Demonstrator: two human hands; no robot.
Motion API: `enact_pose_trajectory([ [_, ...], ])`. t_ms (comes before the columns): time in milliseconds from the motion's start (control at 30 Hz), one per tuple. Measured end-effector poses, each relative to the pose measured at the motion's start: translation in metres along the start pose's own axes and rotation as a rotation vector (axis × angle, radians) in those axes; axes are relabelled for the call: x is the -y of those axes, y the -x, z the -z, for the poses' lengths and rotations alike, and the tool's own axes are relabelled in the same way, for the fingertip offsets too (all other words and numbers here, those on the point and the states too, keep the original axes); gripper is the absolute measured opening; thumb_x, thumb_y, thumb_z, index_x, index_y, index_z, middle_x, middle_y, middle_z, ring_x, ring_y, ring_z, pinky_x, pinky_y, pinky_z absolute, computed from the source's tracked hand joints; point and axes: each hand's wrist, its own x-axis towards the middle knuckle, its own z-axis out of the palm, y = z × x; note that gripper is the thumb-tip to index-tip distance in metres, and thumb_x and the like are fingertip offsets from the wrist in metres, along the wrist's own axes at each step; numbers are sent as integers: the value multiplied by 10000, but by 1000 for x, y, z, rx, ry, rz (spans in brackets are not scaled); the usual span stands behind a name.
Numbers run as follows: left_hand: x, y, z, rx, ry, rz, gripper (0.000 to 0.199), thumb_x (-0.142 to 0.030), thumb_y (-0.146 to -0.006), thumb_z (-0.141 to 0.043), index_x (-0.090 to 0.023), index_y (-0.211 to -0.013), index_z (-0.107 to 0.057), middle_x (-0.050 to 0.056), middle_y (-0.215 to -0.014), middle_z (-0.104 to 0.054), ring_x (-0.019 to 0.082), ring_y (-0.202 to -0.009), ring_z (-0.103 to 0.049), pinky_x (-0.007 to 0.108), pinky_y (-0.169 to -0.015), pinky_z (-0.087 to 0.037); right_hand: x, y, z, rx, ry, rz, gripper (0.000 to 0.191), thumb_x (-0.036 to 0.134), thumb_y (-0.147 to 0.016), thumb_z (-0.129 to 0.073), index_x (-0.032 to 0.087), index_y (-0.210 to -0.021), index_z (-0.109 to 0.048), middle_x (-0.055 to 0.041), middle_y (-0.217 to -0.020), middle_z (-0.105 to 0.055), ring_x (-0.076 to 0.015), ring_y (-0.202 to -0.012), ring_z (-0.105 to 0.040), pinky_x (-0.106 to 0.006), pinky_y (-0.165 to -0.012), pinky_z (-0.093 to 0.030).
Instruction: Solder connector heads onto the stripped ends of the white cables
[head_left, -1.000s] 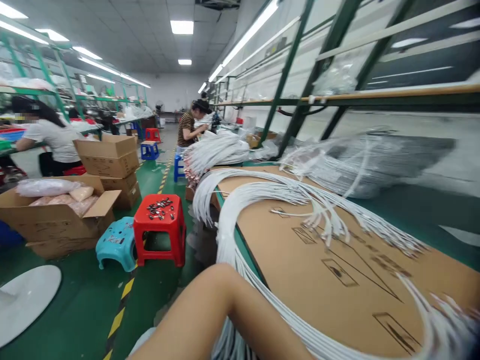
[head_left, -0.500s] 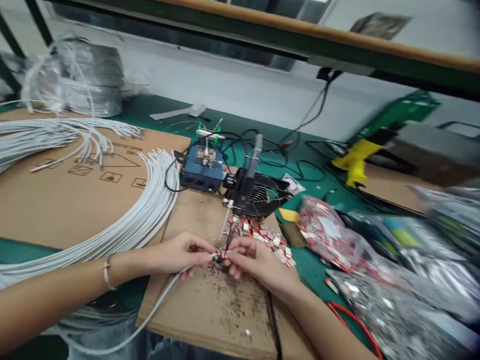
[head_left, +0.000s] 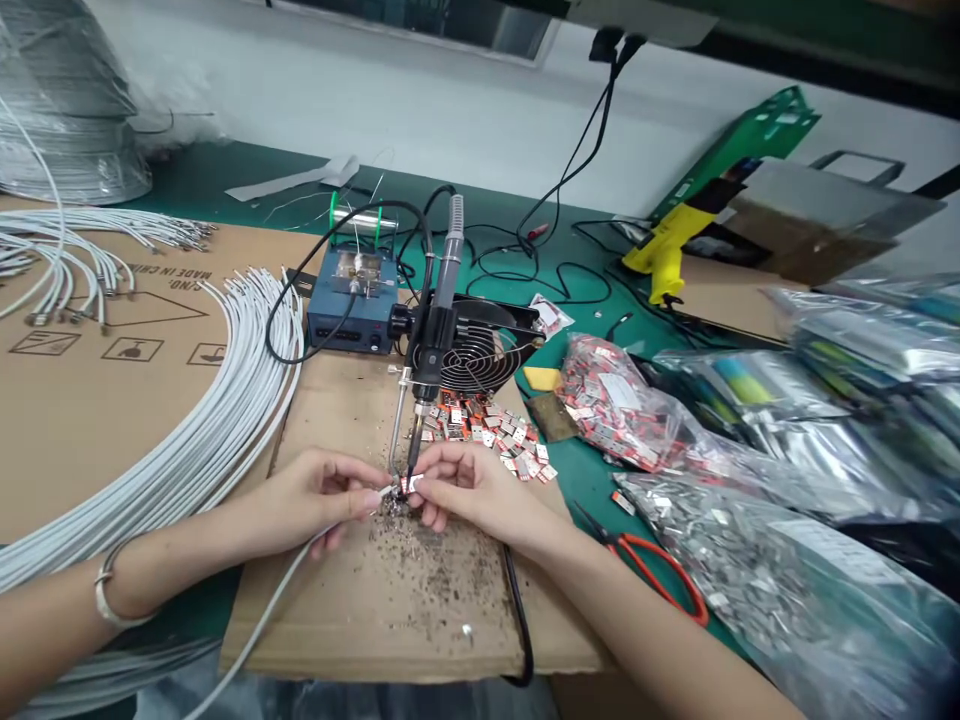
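Near the middle of the cardboard, my left hand (head_left: pixel 319 500) is closed on a white cable (head_left: pixel 270 605), pinching it close to its end. Opposite it, my right hand (head_left: pixel 469 490) pinches a small USB connector (head_left: pixel 412 484) with a red part and a metal shell. The cable end and connector meet under the tip of a soldering iron (head_left: pixel 435 345), which a stand holds pointing downward. A thin solder feed tube (head_left: pixel 397 430) runs down beside the iron. Exactly how the parts touch at the tip is too small to tell.
A blue solder feeder (head_left: pixel 352 320) with a solder spool and a black fan (head_left: pixel 484 350) stand behind. Loose USB connectors (head_left: pixel 517 440) lie right of the iron. Bundled white cables (head_left: pixel 255 370) curve along the left. Orange-handled scissors (head_left: pixel 660 570) and bags of parts (head_left: pixel 750 570) lie right.
The camera view has shifted, so the bench appears lower left and sharper. Both hands stay at the iron tip, still pinching the cable and the connector.
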Motion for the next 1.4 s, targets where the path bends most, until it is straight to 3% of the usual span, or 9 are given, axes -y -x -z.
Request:
enact_pose_trajectory([
  [467,1,-3,0,21,-4,12,329,-293,-781,-625,-103,-1049,-651,-75,-408,-507,47,-324,-425,144,-332,-349,-5,2,2,0,15,33,262,326,-681,-740,133,-790,-601,-5,-640,-667,-53,-467,-593,-165,-470,-510],
  [867,-1,-1,0,24,-21,1,303,-272,-790,-617,-126,-1054,-650,-57,-525,-556,33,-348,-441,128,-326,-362,-4,4,-1,-25,18,16,231,287,-678,-744,140,-780,-597,-6,-630,-671,-53,-465,-587,-163,-463,-506],
  [1400,-2,-1,0,42,44,-16,263,-212,-778,-627,-94,-1012,-642,-93,-455,-501,40,-340,-437,141,-321,-346,-1,2,-1,-16,34,10,254,314,-648,-764,150,-738,-593,-8,-617,-666,-62,-461,-587,-177,-451,-508],
])
